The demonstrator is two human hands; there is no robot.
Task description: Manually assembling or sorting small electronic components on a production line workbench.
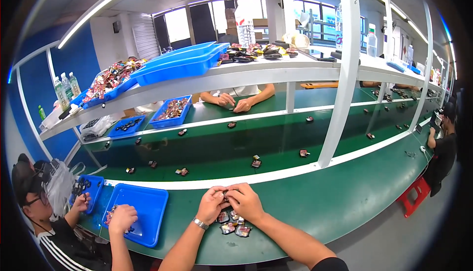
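My left hand (211,205), with a metal-band watch at the wrist, and my right hand (247,203) meet over the near green worktop. Both are closed, fingertips together, on a small dark piece (225,196); fingers cover most of it, so its exact kind is hidden. Just below my hands lies a small group of flat black-edged parts (242,231) with red, white and yellow patches, resembling little electronic assemblies. These parts rest on the worktop between my forearms, close to its near edge.
A blue tray (160,204) stands at my left, where a co-worker's hand (123,217) reaches in. Beyond a white rail (197,184), a green conveyor belt (221,147) carries scattered similar parts. A white post (340,83) rises right of centre. Another person's hands (235,104) work across the belt.
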